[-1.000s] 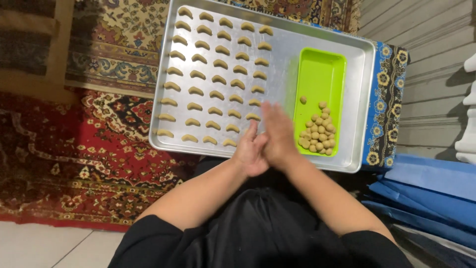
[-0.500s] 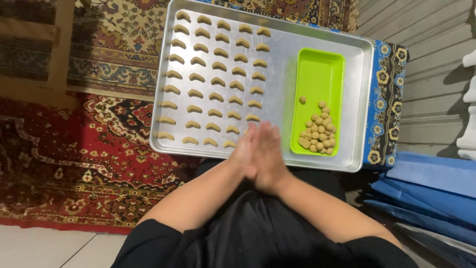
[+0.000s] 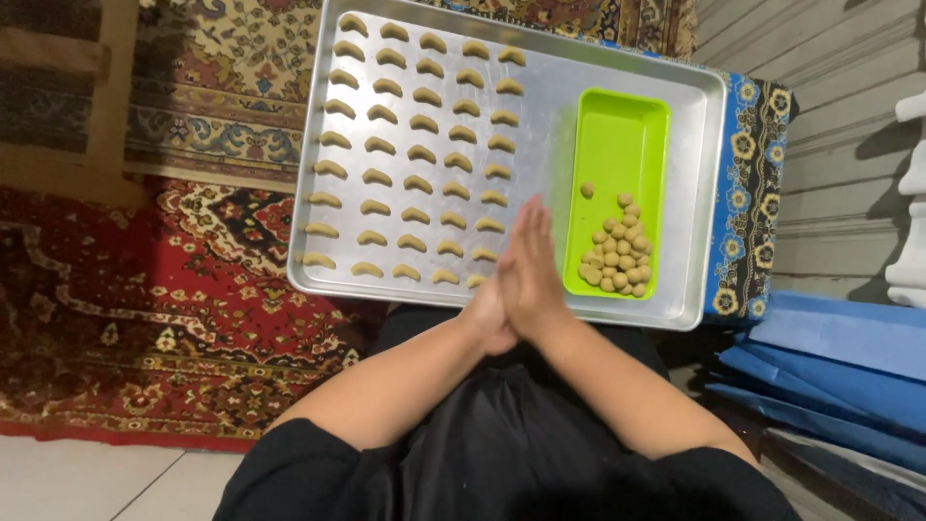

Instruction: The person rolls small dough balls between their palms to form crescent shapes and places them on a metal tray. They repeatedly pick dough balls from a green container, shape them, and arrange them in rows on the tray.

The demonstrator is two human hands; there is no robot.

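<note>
- Left hand (image 3: pixel 490 314) and right hand (image 3: pixel 533 275) are pressed palm to palm, fingers straight and pointing away from the body, over the near edge of the metal baking tray (image 3: pixel 555 116).
- Right hand sits on top and hides most of the left; only the heel and thumb side of the left show.
- Cannot tell whether anything is between the palms; nothing pokes out.
- Tray lies flat on a patterned cloth (image 3: pixel 752 164) with blue floral border, directly ahead of the person.
- Left and middle of the tray: crescent-shaped dough pieces (image 3: pixel 420 152) in neat rows, spaced apart, not touching each other.
- The nearest row ends just left of the fingertips; last crescent (image 3: pixel 476 281) sits just beside the left hand.
- Right part of the tray: green rectangular plastic dish (image 3: pixel 622 135), just right of the hands.
- Dish holds a heap of small dough balls (image 3: pixel 617 260) at its near end; one stray ball (image 3: pixel 586 190) sits apart, further up.
- Red patterned carpet (image 3: pixel 145 318) left of the tray; stacked blue flat panels (image 3: pixel 839 357) at right.
- Both forearms are bare, black clothing below.
</note>
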